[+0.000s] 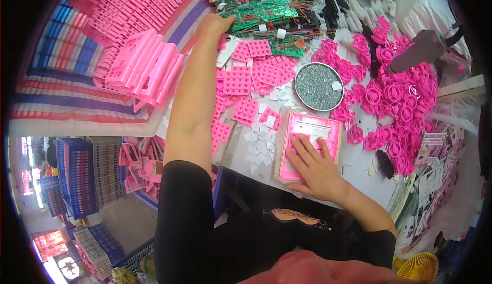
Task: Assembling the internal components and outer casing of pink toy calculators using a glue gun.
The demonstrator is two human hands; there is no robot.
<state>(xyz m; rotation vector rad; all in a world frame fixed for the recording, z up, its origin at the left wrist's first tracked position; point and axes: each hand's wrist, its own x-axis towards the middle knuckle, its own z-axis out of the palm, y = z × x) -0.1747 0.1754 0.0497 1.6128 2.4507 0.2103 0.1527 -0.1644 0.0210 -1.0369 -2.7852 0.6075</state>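
Note:
My right hand [319, 170] lies flat, fingers spread, on a pink plastic housing [294, 167]. The housing rests in a light-coloured block near the table's front edge, and a silvery strip shows in its upper part. My left arm stretches far forward. At its end my left hand [218, 25] is at the left edge of a heap of green circuit boards [269, 8] with wires; its fingers are mostly hidden, so what it grips, if anything, does not show. Pink button pads [237, 80] lie in a loose pile just nearer than the boards.
A round dish of small metal screws [318, 86] stands beyond the housing. Pink ring-shaped parts [405, 104] heap up at the right, under a grey hand tool [423, 51]. White paper squares [260, 153] scatter left of the housing. Stacked pink housings [141, 68] stand at the left.

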